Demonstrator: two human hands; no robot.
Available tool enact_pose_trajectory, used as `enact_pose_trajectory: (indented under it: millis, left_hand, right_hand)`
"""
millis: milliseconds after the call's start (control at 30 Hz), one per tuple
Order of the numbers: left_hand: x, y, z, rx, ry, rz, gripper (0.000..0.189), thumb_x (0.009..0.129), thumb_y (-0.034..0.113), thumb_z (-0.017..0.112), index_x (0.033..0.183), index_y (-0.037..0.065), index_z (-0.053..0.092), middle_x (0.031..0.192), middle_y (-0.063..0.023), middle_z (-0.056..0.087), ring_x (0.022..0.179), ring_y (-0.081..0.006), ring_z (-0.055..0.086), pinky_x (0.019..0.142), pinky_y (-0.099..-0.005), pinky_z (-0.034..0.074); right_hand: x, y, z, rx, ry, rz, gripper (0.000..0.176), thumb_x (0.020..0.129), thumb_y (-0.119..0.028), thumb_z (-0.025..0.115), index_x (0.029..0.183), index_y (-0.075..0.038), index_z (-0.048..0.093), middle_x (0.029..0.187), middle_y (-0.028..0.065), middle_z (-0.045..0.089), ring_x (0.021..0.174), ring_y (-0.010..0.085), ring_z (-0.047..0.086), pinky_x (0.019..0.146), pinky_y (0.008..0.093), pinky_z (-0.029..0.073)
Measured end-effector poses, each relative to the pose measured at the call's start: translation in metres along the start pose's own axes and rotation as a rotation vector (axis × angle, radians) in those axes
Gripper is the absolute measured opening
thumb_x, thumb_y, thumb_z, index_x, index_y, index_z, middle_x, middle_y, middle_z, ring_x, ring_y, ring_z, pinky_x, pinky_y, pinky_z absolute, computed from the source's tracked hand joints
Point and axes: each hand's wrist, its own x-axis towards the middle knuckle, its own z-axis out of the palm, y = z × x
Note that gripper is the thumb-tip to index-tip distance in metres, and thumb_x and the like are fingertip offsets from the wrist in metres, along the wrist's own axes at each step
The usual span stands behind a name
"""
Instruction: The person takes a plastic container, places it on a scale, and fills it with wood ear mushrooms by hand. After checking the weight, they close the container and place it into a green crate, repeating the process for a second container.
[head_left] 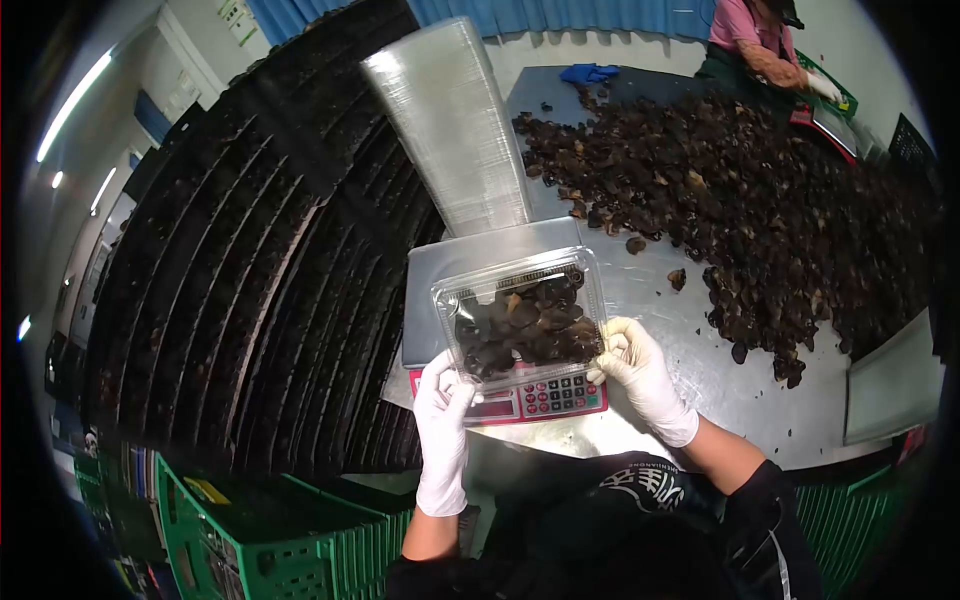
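A clear plastic clamshell box (pixel 447 300) with dark wood ear mushrooms (pixel 530 320) inside is held between my two gloved hands. My left hand (pixel 442 425) pinches its lower left corner, and my right hand (pixel 645 375) grips the right side near the lower corner. Beneath the box is a red weighing scale (pixel 425 270) with a grey metal platform. The box overlaps the platform and hides part of the keypad (pixel 560 395) along the scale's front.
Behind the scale rises a tall stack of clear boxes (pixel 450 120). A large heap of wood ears (pixel 720 190) covers the metal table (pixel 660 320) at right. Dark stacked trays (pixel 250 290) fill the left; a green crate (pixel 290 560) stands below. Another person (pixel 760 50) works at the far right.
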Motion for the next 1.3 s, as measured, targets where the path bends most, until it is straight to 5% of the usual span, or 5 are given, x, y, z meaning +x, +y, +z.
enact_pose_trajectory:
  millis: [267,567,900,1133,1300]
  left_hand:
    - [-0.062,0.084,-0.013,0.139,0.316,0.147,0.046,0.087,0.003,0.063,0.13,-0.007,0.051,0.083,-0.0005,0.058,0.07,-0.0085,0.054,0.067,-0.0221,0.046]
    - [-0.233,0.267,-0.157,0.611,1.148,0.855,0.04,0.091,0.012,0.058,0.127,-0.006,0.056,0.088,0.0023,0.055,0.074,-0.0047,0.051,0.061,-0.0185,0.04]
    - [-0.469,0.317,-0.334,0.765,1.564,0.686,0.017,0.084,0.008,0.061,0.095,-0.003,0.068,0.065,-0.0055,0.061,0.052,-0.0123,0.052,0.046,-0.0233,0.038]
    - [-0.524,0.324,-0.328,0.755,1.842,0.735,0.013,0.082,0.01,0.056,0.073,0.004,0.064,0.059,-0.0028,0.056,0.045,-0.0086,0.043,0.043,-0.0224,0.029]
    - [-0.565,0.318,-0.327,1.228,1.845,0.756,0.022,0.086,0.011,0.053,0.07,0.003,0.064,0.058,-0.0022,0.057,0.048,-0.0085,0.046,0.044,-0.0246,0.032]
  right_hand:
    - [-0.011,-0.012,0.037,-0.148,-0.26,0.023,0.043,0.092,-0.006,0.055,0.132,0.003,0.045,0.095,0.0099,0.064,0.083,0.0132,0.061,0.076,0.0265,0.05]
    - [-0.018,0.048,0.057,-0.222,-0.462,0.222,0.017,0.097,-0.004,0.053,0.111,0.003,0.06,0.081,0.0024,0.06,0.072,0.0089,0.057,0.069,0.0218,0.047]
    - [-0.047,0.088,0.066,-0.429,-0.576,0.3,0.016,0.093,-0.002,0.056,0.106,0.003,0.063,0.078,0.0041,0.06,0.071,0.0098,0.057,0.067,0.0231,0.046]
    - [-0.052,0.122,0.038,-0.979,-0.805,-0.554,0.009,0.079,0.002,0.062,0.087,-0.002,0.065,0.082,0.0142,0.065,0.074,0.0343,0.062,0.068,0.0421,0.048]
    - [-0.053,0.116,0.042,-0.951,-0.713,-0.332,0.013,0.079,0.005,0.061,0.09,-0.001,0.065,0.083,0.017,0.064,0.078,0.0346,0.063,0.072,0.0417,0.049]
